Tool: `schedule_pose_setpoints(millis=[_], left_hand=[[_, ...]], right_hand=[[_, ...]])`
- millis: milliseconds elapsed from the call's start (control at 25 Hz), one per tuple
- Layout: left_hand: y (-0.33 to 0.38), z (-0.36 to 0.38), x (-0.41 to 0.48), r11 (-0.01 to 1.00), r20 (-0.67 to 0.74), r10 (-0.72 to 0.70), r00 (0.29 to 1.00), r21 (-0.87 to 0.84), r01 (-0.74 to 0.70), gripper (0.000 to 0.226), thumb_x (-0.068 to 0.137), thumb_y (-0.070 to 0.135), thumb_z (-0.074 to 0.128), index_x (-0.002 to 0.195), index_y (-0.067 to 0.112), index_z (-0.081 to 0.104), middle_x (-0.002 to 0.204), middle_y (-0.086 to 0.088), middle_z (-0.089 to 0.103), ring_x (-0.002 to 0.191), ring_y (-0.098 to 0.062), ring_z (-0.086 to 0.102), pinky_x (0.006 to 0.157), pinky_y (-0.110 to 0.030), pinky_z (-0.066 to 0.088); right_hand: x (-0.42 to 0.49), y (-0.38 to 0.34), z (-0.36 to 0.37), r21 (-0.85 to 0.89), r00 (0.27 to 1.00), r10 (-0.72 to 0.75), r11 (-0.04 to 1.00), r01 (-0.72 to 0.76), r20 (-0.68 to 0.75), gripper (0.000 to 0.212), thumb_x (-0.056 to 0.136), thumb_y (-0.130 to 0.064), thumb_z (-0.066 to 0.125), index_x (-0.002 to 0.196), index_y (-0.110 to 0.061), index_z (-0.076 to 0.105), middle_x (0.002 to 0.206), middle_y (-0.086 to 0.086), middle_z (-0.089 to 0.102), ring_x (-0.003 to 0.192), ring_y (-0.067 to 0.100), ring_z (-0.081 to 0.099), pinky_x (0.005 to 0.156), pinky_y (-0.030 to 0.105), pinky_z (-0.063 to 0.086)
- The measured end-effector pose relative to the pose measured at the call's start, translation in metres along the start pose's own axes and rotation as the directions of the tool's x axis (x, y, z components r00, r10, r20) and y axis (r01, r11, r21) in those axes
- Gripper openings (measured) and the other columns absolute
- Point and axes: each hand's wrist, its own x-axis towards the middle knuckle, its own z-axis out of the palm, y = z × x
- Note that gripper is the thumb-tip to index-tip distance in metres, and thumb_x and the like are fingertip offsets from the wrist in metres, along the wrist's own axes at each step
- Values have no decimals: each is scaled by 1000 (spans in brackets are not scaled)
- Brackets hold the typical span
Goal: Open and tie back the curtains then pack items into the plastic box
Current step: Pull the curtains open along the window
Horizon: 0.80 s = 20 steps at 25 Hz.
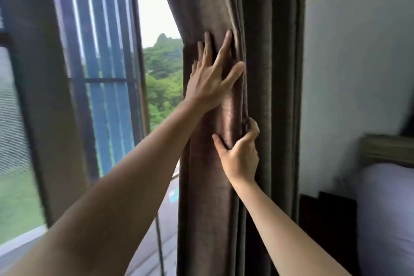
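Curtain (224,18) lies under flat left hand (208,83), pinched by right hand (242,154).

Through the dark-framed window (52,96) you see blue vertical slats (105,56) and green trees (164,78) on a hillside. A pale wall (358,47) stands right of you. White bedding (387,213) lies at the bed's head edge under a wooden headboard (386,149), a dark cabinet (328,222) just beside it.

Head view, close before curtain (212,6)
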Motion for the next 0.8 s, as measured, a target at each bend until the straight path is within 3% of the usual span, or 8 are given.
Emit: schedule_pose_setpoints(millis=[160,440,600,800], left_hand=[[3,54,41,998,-16,20,1000,-63,-21,68,91,61,34,147,43,1,159,-8,-13,146,-29,-10,116,-49,10],[14,168,111,990,-18,52,999,-133,-54,69,92,60,34,148,39,-1,158,-12,-16,145,-32,-12,115,-50,8],[18,250,160,983,6,51,999,-177,-49,71,92,60,35,148,39,-3,157,-11,-20,145,-32,-16,116,-50,4],[12,333,205,990,53,5,999,-142,3,74,91,60,36,148,38,-5,157,-12,-20,144,-35,-15,116,-51,6]], right_hand=[[36,45,-6,-114,999,32,993,-31,3,79,74,-50,73,131,-7,39,120,6,63,101,28,65,73,34,51],[116,146,3,-359,991,-44,933,-3,-123,95,64,-60,74,130,-1,39,120,15,46,101,33,58,64,38,53],[176,221,12,-422,994,-31,906,-16,-103,107,59,-69,69,136,-4,35,132,18,42,117,35,50,81,44,51],[225,304,29,-509,999,30,860,-9,32,125,53,-74,68,147,-6,21,153,19,26,136,35,35,106,50,30]])
